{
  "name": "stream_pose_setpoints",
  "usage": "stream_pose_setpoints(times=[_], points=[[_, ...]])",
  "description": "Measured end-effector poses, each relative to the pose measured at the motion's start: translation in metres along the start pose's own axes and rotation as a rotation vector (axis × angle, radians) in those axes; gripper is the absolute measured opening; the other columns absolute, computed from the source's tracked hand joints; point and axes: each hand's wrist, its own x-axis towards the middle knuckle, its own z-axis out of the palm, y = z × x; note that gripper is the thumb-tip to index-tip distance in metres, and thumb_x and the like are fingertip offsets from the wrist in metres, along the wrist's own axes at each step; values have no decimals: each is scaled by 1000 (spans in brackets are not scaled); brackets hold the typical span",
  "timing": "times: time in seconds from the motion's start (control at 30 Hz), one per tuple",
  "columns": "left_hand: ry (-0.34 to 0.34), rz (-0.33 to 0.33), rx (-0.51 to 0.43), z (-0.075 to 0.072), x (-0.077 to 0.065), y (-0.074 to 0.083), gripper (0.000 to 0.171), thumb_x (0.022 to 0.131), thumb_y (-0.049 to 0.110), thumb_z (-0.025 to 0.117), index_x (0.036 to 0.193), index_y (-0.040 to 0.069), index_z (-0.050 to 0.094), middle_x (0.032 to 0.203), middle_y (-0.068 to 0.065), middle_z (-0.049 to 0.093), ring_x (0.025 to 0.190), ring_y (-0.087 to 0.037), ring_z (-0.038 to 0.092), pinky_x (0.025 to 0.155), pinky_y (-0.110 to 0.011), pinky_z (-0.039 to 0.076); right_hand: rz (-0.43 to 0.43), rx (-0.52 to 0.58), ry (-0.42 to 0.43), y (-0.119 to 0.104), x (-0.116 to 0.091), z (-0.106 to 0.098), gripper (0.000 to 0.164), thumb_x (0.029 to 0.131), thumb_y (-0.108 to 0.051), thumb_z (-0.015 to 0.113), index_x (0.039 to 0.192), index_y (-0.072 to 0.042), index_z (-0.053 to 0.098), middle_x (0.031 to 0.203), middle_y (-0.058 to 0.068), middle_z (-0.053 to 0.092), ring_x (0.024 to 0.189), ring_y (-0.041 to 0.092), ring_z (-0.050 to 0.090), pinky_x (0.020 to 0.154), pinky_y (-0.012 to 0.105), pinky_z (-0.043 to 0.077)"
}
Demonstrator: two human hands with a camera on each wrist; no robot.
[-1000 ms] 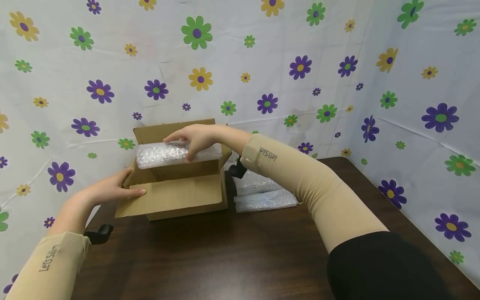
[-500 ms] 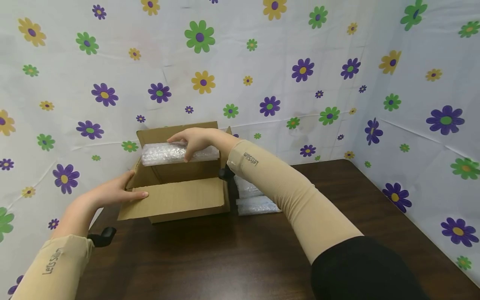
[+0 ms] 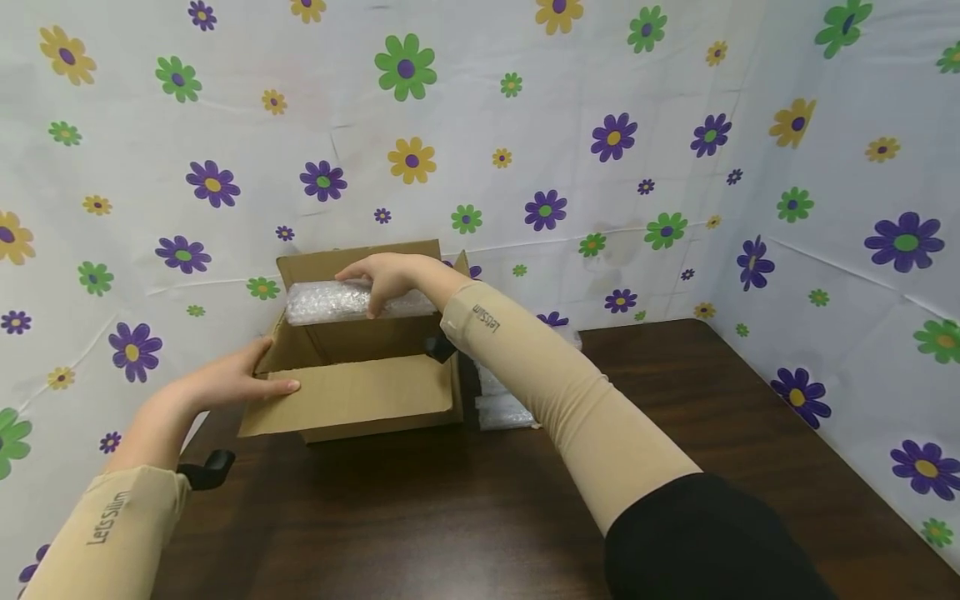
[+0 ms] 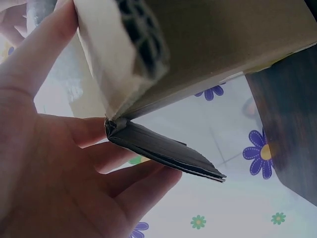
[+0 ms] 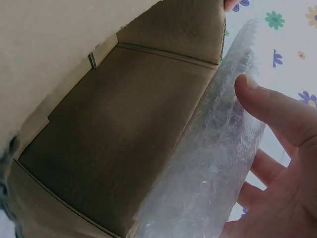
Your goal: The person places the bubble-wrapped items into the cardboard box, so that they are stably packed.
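An upright cardboard box (image 3: 375, 427) stands with its flaps spread. My left hand (image 3: 216, 383) is at its left front corner, with the thumb on the front flap (image 3: 367, 392). The left wrist view shows the fingers of that hand against a folded-out side flap (image 4: 163, 148). My right hand (image 3: 393, 279) grips a bubble-wrapped package (image 3: 322, 302), held lengthwise over the box opening near the back flap. In the right wrist view, the thumb presses one face of the package (image 5: 203, 153) and the fingers are behind it. What the wrap contains cannot be made out.
More bubble-wrapped packages (image 3: 504, 412) lie on the dark wooden table (image 3: 420, 517) right of the box, partly hidden by the right forearm. A flower-print cloth (image 3: 525, 108) hangs behind the table. The box interior (image 5: 114, 134) shows bare cardboard.
The right forearm and elbow have swung left, covering more of the packages on the table. The held package stays over the opening, slightly farther back. The left hand keeps its place on the flap.
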Motion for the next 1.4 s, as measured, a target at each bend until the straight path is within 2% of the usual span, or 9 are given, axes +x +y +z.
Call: stream_pose_setpoints(times=[0.5, 0.93, 1.2, 1.4], points=[[7, -6, 7, 1, -1, -2, 105, 90, 45, 66, 144, -21, 4, 143, -49, 11, 128, -65, 19, 101, -72, 23, 34, 3, -7, 8, 13, 14, 80, 85, -10, 75, 152, -24, 33, 156, -1, 32, 139, 19, 34, 107, 29, 36], [15, -4, -21, 1, -2, -1, 104, 89, 43, 67, 145, -19, 5, 145, -48, 9, 130, -64, 15, 102, -72, 21, 53, -56, 20, 15, 19, 24, 81, 85, -13, 76, 153, -25, 33, 156, 2, 31, 140, 19, 32, 108, 30, 35], [11, -16, -9, 0, -1, -1, 105, 89, 43, 67, 145, -19, 3, 145, -47, 7, 131, -64, 14, 102, -72, 20, 64, -61, 18, 20, 22, 27, 81, 85, -14, 76, 152, -25, 33, 156, 4, 32, 139, 19, 34, 99, 27, 41], [14, -11, -1, -1, 0, -1, 104, 89, 43, 67, 145, -20, 5, 145, -48, 10, 130, -64, 16, 102, -71, 21, 66, -24, 18, 23, 21, 28, 82, 84, -9, 76, 153, -23, 33, 157, 5, 30, 121, 16, 42, 78, 24, 43]])
